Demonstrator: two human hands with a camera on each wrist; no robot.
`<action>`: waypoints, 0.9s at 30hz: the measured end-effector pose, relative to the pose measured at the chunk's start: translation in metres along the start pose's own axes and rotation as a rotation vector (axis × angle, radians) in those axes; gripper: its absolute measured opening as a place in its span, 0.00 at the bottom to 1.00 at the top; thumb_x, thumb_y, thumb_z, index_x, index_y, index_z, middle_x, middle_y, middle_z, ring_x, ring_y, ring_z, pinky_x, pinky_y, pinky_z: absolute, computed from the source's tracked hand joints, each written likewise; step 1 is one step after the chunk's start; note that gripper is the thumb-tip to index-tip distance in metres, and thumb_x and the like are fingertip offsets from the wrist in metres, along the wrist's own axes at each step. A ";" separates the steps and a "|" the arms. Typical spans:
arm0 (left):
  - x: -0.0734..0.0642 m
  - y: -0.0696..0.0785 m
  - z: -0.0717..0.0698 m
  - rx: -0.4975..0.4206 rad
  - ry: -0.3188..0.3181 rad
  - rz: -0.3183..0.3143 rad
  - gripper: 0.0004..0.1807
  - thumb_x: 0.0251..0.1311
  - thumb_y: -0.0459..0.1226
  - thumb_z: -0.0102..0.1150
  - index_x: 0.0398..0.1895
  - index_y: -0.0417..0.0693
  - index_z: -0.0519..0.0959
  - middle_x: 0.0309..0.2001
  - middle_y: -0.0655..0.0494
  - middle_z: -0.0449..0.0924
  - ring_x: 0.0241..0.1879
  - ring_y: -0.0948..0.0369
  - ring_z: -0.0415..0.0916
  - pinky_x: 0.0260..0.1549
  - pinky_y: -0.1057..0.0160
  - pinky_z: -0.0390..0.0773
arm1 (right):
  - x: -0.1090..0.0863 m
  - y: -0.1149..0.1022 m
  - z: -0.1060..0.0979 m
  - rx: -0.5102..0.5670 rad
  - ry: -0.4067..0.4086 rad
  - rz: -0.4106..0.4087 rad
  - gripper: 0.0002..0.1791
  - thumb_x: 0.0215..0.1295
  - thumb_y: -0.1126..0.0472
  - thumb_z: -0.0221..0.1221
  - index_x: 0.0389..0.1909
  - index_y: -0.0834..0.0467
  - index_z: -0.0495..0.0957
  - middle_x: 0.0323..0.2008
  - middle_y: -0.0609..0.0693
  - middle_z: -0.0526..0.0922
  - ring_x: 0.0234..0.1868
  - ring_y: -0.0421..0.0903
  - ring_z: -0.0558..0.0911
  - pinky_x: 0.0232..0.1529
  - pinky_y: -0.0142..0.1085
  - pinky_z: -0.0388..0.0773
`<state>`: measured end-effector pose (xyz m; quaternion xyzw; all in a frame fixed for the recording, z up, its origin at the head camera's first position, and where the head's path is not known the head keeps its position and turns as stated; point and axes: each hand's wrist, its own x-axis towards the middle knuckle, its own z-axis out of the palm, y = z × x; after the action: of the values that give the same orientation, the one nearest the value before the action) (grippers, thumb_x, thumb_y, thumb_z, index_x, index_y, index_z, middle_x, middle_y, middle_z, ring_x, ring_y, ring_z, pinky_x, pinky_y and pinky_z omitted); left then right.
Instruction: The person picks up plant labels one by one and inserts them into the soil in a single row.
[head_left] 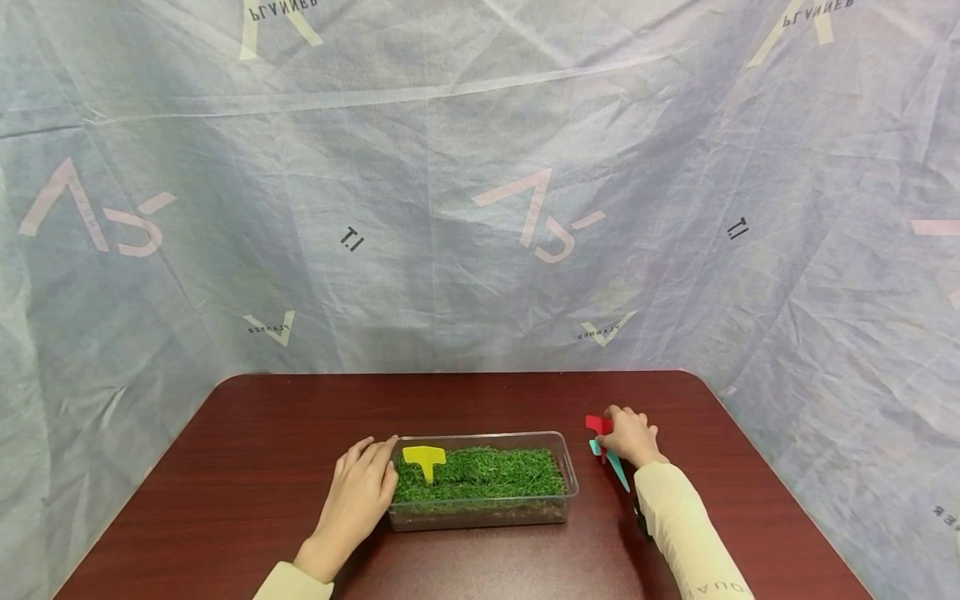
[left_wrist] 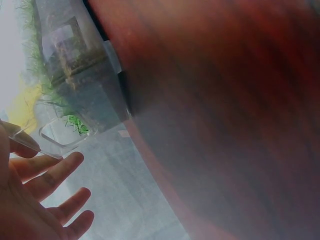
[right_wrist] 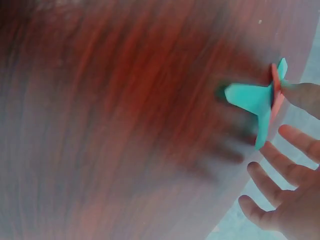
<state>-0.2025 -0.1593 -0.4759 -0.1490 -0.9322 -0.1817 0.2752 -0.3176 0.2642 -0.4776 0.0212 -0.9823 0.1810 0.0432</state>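
Note:
A clear plastic tray [head_left: 480, 514] of green artificial grass [head_left: 502, 471] stands on the table, with a yellow T-shaped plant label [head_left: 425, 460] upright at its left part. At the tray's left end my left hand [head_left: 358, 483] rests on the rim [left_wrist: 62, 142] with fingers extended, thumb near the grass. To the right of the tray, my right hand [head_left: 632, 436] holds a red plant label [head_left: 597, 425] at the thumb. A teal plant label [right_wrist: 250, 97] crosses the red one just below; whether the hand bears its weight too is unclear.
The dark red-brown table [head_left: 300, 417] has rounded far corners. A grey printed cloth [head_left: 420, 275] hangs behind it and along both sides. A small black object [head_left: 642, 518] shows partly under the right sleeve.

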 end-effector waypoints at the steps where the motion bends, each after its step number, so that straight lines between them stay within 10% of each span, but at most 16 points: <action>1: 0.000 0.000 0.000 0.000 -0.004 -0.003 0.19 0.65 0.31 0.52 0.58 0.37 0.77 0.48 0.44 0.80 0.57 0.42 0.70 0.53 0.39 0.68 | 0.000 -0.001 0.000 0.003 -0.004 -0.003 0.24 0.54 0.60 0.67 0.49 0.68 0.76 0.40 0.63 0.76 0.42 0.64 0.69 0.40 0.59 0.64; 27: 0.001 -0.001 -0.002 -0.018 -0.036 -0.028 0.19 0.66 0.33 0.52 0.59 0.38 0.77 0.49 0.44 0.80 0.58 0.41 0.69 0.55 0.39 0.66 | -0.002 -0.005 -0.001 0.040 -0.047 0.022 0.21 0.53 0.65 0.63 0.49 0.67 0.77 0.40 0.65 0.73 0.45 0.66 0.66 0.41 0.59 0.61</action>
<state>-0.2027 -0.1604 -0.4739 -0.1417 -0.9373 -0.1913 0.2546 -0.3153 0.2604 -0.4753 0.0153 -0.9794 0.2007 0.0175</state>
